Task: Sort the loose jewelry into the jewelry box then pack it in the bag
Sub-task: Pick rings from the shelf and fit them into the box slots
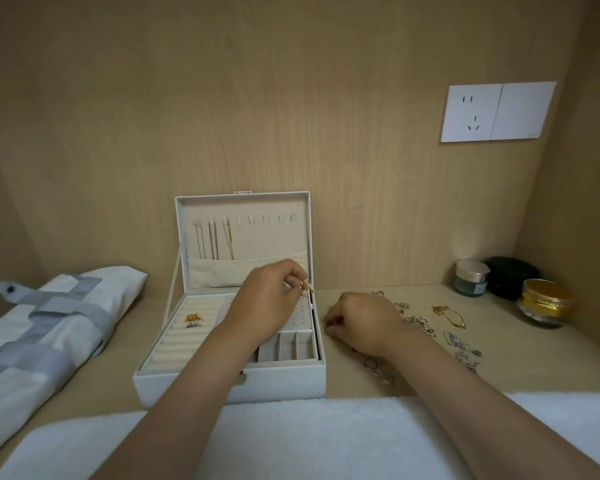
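A white jewelry box (pixel 222 382) stands open on the wooden shelf, its lid upright with three chains (pixel 212 239) hanging inside. Two rings (pixel 193 320) sit in the ring rolls at the left. My left hand (pixel 267 304) hovers over the box's earring panel and pinches a small gold earring (pixel 306 287). My right hand (pixel 361 323) rests on the shelf just right of the box, fingers curled around a small gold piece (pixel 327 325). Loose silver and gold jewelry (pixel 437 327) lies scattered to its right. A white and grey bag (pixel 49 320) lies at the left.
Three jars stand in the back right corner: a grey one (pixel 471 278), a black one (pixel 511 277) and a gold-lidded glass one (pixel 544 302). A wall socket (pixel 497 111) is on the back panel. A white towel (pixel 291 441) covers the near edge.
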